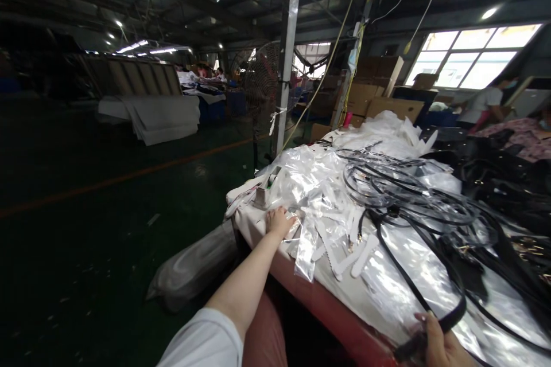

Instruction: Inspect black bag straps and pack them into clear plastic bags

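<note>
My left hand (pixel 279 222) lies at the near left edge of the table, on clear plastic bags (pixel 316 183). Its thumb is apart from its fingers, and I see nothing held in it. Just right of it, a narrow clear sleeve (pixel 306 249) hangs slightly over the edge. My right hand (pixel 443 344), at the bottom right, is closed around a black strap (pixel 454 312). That strap curves back toward a tangle of black straps and cords (pixel 387 183). Several white notched strips (pixel 365 255) lie between the hands.
A tape dispenser (pixel 267 186) stands by the table's left corner. Black goods (pixel 503 178) are heaped on the right, near a co-worker (pixel 486 104). A metal post (pixel 289 57) and a fan (pixel 260 77) rise behind. A wrapped roll (pixel 193 266) lies on the floor.
</note>
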### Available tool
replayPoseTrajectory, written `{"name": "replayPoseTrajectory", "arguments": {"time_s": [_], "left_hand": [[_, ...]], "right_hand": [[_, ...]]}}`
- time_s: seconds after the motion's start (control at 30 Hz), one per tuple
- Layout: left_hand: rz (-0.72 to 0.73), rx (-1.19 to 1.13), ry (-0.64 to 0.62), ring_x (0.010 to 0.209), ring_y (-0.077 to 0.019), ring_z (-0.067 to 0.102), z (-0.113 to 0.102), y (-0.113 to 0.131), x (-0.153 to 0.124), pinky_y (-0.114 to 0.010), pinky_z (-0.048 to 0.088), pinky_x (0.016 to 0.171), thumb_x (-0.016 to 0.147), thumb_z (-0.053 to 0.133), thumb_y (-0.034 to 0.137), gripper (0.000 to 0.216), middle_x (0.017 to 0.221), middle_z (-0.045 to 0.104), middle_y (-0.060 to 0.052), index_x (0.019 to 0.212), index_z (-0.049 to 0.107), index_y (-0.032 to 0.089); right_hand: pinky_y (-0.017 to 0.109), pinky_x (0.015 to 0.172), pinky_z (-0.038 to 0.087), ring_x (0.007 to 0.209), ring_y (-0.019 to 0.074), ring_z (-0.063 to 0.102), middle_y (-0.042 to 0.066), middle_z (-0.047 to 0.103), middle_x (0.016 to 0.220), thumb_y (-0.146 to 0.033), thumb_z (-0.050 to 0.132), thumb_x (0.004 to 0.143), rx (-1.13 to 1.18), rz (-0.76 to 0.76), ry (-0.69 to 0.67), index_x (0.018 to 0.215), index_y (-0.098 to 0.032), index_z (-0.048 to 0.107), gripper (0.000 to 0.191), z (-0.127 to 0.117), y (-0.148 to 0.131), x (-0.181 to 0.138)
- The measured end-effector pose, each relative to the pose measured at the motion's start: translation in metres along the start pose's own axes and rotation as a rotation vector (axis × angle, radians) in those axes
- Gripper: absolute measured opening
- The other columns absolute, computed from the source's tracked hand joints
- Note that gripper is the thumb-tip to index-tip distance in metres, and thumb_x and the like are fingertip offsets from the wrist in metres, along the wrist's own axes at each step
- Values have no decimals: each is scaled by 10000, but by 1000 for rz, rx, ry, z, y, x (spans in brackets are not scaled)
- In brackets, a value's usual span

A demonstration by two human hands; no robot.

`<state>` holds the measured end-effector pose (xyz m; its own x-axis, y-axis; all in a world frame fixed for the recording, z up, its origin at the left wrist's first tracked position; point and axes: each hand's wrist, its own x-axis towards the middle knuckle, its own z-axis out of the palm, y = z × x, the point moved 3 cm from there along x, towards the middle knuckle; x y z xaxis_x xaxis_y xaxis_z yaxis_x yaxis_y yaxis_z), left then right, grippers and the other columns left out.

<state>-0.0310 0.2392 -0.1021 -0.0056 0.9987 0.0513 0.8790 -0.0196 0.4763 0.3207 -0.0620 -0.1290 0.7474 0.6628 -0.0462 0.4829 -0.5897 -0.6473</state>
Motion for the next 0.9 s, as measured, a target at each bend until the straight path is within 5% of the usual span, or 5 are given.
{"name": "replayPoseTrajectory", "arguments": {"time_s": [0.17, 0.37, 0.53, 0.67, 0.9], "left_hand": [[55, 19, 47, 1228, -309, 528, -14, 7, -32, -382, 366, 1053, 885, 574, 370, 384, 1329, 582, -156, 1198, 624, 153], [364, -140, 140, 1391, -299, 349, -25, 46, -141, -461, 219, 1177, 960, 402, 372, 381, 1445, 484, -97, 1256, 583, 215], [687, -633, -414, 1242, -297, 522, -6, 112, -222, -428, 396, 1085, 823, 610, 569, 608, 1321, 584, -149, 1283, 538, 178], [534, -789, -1068, 554, -162, 615, 18, 134, -248, -285, 515, 558, 933, 339, 642, 617, 671, 650, -40, 1138, 584, 114], [504, -830, -1125, 394, -87, 479, 15, 136, -241, -186, 339, 395, 949, 181, 679, 698, 602, 588, 16, 1054, 600, 131]], "right_hand": [[408, 777, 500, 884, 351, 680, 121, 761, 792, -660, 414, 796, 252, -11, 38, 909, -174, 736, 594, -22, -23, -16], [347, 894, 467, 928, 266, 659, 86, 764, 895, -656, 471, 868, 508, -80, 5, 1089, -150, 714, 604, -52, -62, -40], [304, 671, 513, 728, 215, 648, 86, 745, 811, -621, 524, 870, 726, -18, -161, 1047, -132, 731, 560, -34, -87, -68], [293, 596, 524, 676, 205, 659, 60, 736, 797, -579, 674, 779, 920, -6, -272, 984, -192, 756, 445, -30, -97, -70], [318, 849, 528, 977, 243, 662, 54, 764, 984, -491, 749, 752, 1090, -15, -101, 906, -249, 790, 290, -43, -90, -47]]}}
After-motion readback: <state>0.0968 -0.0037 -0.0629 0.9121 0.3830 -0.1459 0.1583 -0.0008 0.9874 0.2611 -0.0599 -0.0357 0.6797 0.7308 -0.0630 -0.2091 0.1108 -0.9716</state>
